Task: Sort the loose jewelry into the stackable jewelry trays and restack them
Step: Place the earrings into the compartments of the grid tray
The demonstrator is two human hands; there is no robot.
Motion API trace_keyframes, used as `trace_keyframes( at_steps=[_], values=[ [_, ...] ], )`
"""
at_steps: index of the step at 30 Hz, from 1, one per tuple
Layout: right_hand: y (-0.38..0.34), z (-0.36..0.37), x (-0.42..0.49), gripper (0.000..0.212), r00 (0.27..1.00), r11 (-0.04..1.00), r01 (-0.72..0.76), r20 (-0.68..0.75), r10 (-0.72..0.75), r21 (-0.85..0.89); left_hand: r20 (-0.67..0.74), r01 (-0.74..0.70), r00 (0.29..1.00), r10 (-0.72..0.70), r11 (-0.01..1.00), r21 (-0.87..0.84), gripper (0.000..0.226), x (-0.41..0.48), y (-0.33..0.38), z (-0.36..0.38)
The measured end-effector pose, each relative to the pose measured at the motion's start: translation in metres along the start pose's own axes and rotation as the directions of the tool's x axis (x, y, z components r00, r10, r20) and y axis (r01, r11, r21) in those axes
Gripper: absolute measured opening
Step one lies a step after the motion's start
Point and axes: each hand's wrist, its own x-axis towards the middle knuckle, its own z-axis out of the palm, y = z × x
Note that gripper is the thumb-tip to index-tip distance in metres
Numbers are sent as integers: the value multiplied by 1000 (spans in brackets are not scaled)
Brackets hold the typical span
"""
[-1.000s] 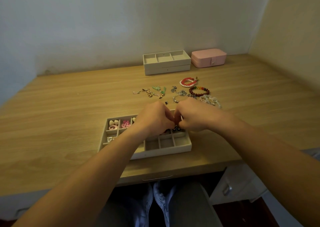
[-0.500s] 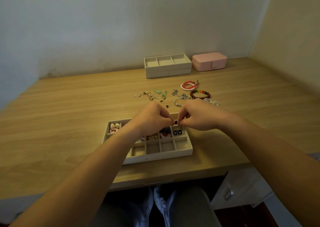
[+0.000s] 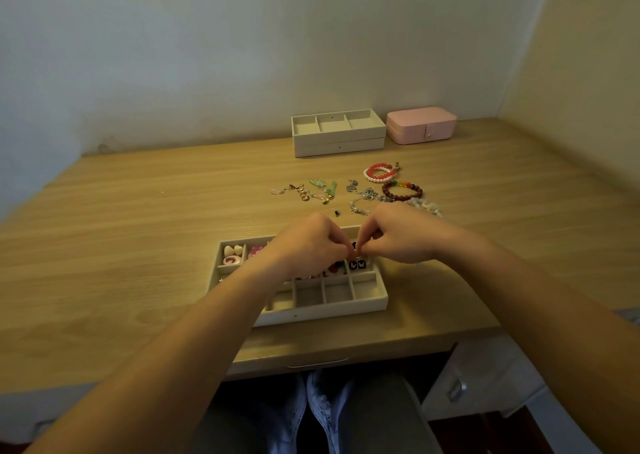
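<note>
A cream jewelry tray with many small compartments lies near the desk's front edge. Heart-shaped pieces and black butterfly studs sit in its compartments. My left hand and my right hand meet above the tray's back right part, fingertips pinched together on a tiny dark piece I can barely see. Loose jewelry lies behind: beaded bracelets, green and gold earrings, silver chains.
Two stacked cream trays stand at the back by the wall, a pink jewelry box to their right. A white drawer unit is under the desk at right. My knees show below the desk edge.
Both hands have lifted slightly off the tray, still pinched together. The view has tilted down a little, so everything on the desk sits lower in frame.
</note>
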Motion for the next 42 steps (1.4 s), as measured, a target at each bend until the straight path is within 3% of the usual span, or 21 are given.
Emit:
trace_keyframes(
  at_steps=[10,17,23,29,35,38,42],
  values=[
    [4,-5,17,18,981,984,-7,-189,41,178,-178,-6,984,-14,994,-111,16,-6,-12,-24],
    [12,13,31,12,969,972,-81,-211,129,222,-289,95,955,-72,993,66,5,-12,-51,-40],
    [12,17,45,11,962,958,-131,-202,186,256,-297,83,953,-66,996,45,8,-9,-61,-38],
    [15,13,70,15,933,955,-122,-296,203,272,-309,123,947,-85,987,107,17,6,-64,-36],
    [19,5,97,31,974,976,-120,-168,151,183,-297,116,952,-72,984,133,17,23,-65,-35],
    [21,0,105,25,990,985,-109,-72,119,132,-283,102,957,-59,985,139,17,30,-63,-35],
    [23,-1,112,15,994,993,-92,-48,95,69,-233,84,971,-59,991,102,17,35,-65,-37]
  ],
)
